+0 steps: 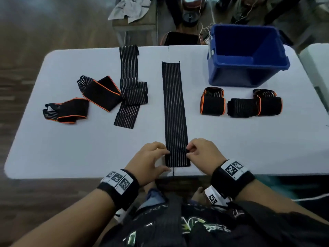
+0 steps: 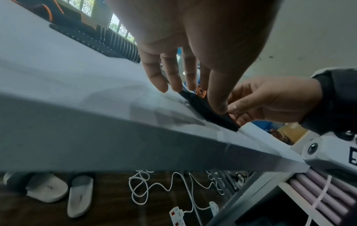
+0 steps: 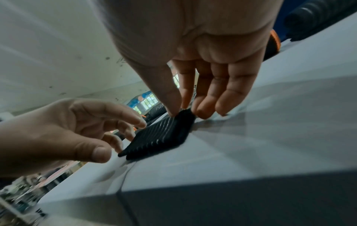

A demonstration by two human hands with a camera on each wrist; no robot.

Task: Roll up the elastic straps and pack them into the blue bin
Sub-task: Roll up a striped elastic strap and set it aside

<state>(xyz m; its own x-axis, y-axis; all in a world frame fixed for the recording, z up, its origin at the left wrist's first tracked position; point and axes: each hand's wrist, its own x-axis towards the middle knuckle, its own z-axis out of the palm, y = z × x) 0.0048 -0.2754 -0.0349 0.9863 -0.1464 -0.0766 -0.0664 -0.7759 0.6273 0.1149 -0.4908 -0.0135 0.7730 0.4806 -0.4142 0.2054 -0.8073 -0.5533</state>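
A long black striped elastic strap point(image 1: 174, 111) lies flat down the middle of the white table point(image 1: 80, 150), its near end by the front edge. My left hand point(image 1: 161, 154) pinches the strap's left edge near that end, fingers curled. My right hand point(image 1: 191, 152) pinches the right edge opposite it; the right wrist view shows its thumb and index finger closed on the strap point(image 3: 162, 134). The blue bin point(image 1: 240, 78) stands empty at the far right. Three rolled straps point(image 1: 212, 104) point(image 1: 242, 107) point(image 1: 269, 105) sit in front of it.
Three loose straps lie on the left half: a long striped one point(image 1: 130, 82) and two orange-edged ones point(image 1: 102, 93) point(image 1: 67, 111). Another white table point(image 1: 316, 59) adjoins on the right. Slippers point(image 2: 58, 189) and a white cable point(image 2: 173, 183) lie on the floor below.
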